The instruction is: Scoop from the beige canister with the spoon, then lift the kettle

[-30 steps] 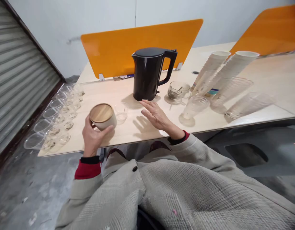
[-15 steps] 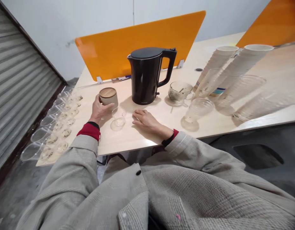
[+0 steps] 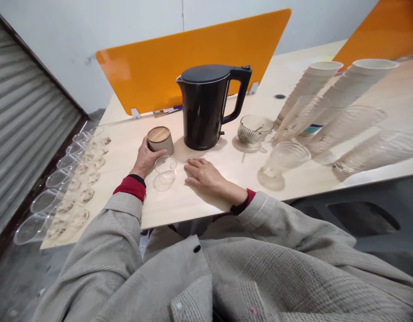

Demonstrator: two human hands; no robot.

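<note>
My left hand (image 3: 148, 156) is wrapped round a grey canister (image 3: 164, 144) with a wooden lid (image 3: 159, 133), standing on the table. Just in front of the canister is a small clear cup (image 3: 165, 169) with a few dark bits in it. To the right of the cup, my right hand (image 3: 206, 174) lies flat on the tabletop with its fingers stretched out, holding nothing. A black electric kettle (image 3: 202, 112) stands behind and between the hands. A ribbed glass bowl (image 3: 255, 129) with dark bits and a thin utensil in it sits right of the kettle.
Several clear cups (image 3: 58, 179) with dark bits line the table's left edge. At the right, stacks of paper cups (image 3: 354, 89) and clear plastic cups (image 3: 347, 129) lean beside a separate clear cup (image 3: 287, 156). An orange divider (image 3: 193, 44) rises behind the kettle.
My left hand and the canister have shifted slightly to the right, nearer the kettle. My right hand stays flat on the table. The view has tilted a little.
</note>
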